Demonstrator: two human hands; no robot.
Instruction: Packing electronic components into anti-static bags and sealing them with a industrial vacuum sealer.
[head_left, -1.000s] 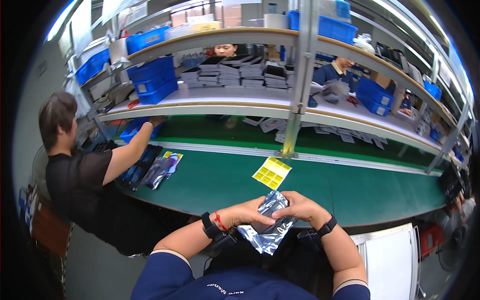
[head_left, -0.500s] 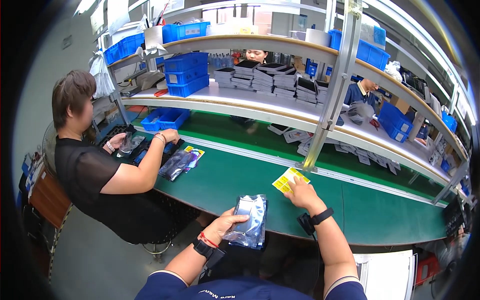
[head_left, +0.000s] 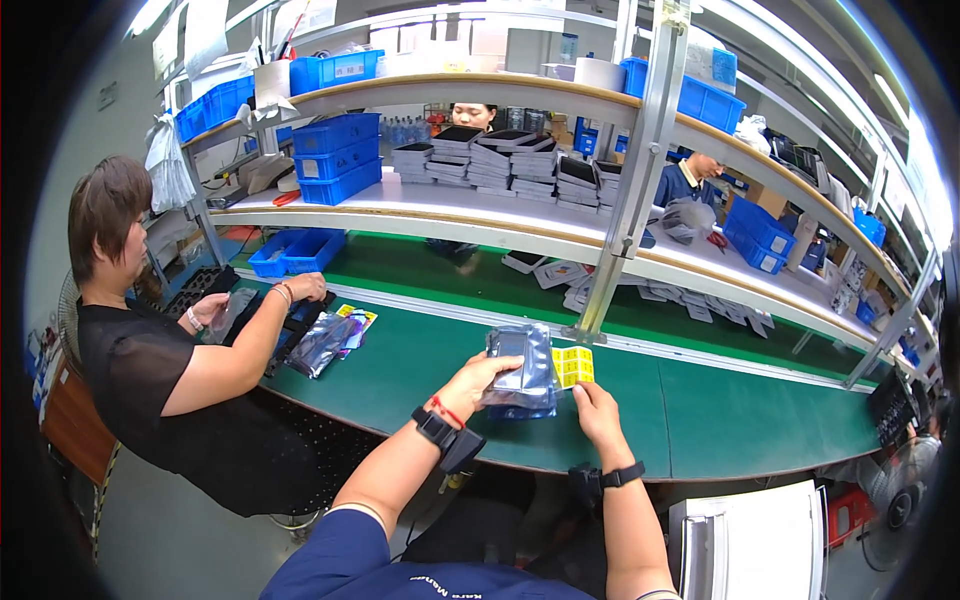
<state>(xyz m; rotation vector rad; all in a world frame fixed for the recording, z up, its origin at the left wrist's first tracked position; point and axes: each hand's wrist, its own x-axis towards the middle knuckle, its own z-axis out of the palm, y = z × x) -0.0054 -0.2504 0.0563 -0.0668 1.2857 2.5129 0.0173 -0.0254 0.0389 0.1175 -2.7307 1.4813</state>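
Note:
A stack of shiny silver antistatic bags (head_left: pixel 530 375) is gripped in my left hand (head_left: pixel 468 388), thumb on top, above the front part of the green table. Flat items inside the bags cannot be made out. Just right of the stack, a sheet of yellow stickers (head_left: pixel 574 366) is pinched at its lower right corner by my right hand (head_left: pixel 599 412). The left edge of the sheet meets the bags.
At the left a co-worker in black handles clear bags beside more silver bags (head_left: pixel 318 345) on the green table (head_left: pixel 430 345). A metal post (head_left: pixel 625 220) rises behind my hands. Shelves carry blue bins (head_left: pixel 338 160) and stacked flat boxes (head_left: pixel 490 165). A white cabinet (head_left: pixel 750 545) stands at lower right.
My left hand has brought the bags forward over the table, up beside the sticker sheet. My right hand has gone from resting on the sheet to pinching its corner.

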